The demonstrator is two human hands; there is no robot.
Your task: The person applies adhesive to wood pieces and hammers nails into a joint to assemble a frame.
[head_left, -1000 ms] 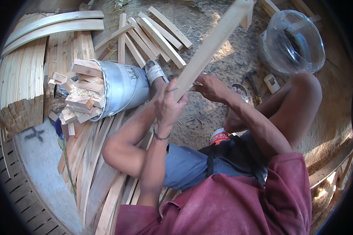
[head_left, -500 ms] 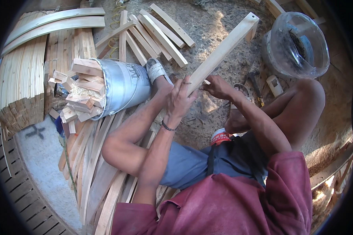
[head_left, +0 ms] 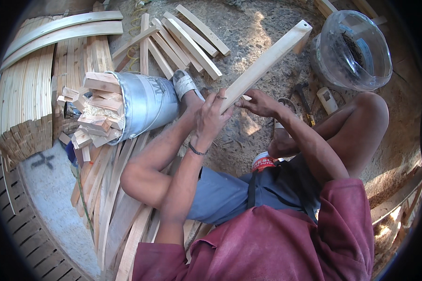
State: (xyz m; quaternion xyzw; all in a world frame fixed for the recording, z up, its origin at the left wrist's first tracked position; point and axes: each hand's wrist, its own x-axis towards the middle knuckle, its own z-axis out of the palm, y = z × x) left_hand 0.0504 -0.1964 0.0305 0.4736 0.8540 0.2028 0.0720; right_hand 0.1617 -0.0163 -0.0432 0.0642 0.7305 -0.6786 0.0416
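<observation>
A long pale wooden bar (head_left: 267, 63) slants up and away from me to the right, with a small dark hole near its far end and a short block joined at an angle there. My left hand (head_left: 211, 114) is wrapped round its near end. Close to the bar's right side, my right hand (head_left: 260, 104) has its fingers pinched together. A small pale piece (head_left: 246, 97) shows at those fingertips, too small to name. Whether it touches the bar I cannot tell.
On my left, a metal bucket (head_left: 147, 100) lies tipped with wood offcuts in it. Stacked slats (head_left: 26, 93) stand beyond it, and loose wooden strips (head_left: 192, 44) lie ahead. A hammer (head_left: 305, 104) and a clear plastic tub (head_left: 321, 61) are on the right. A red-and-white can (head_left: 262, 161) sits between my legs.
The bar's near end and my left hand have shifted slightly left and toward me. My right fingers have moved a little along the bar's side, and the view has shifted slightly.
</observation>
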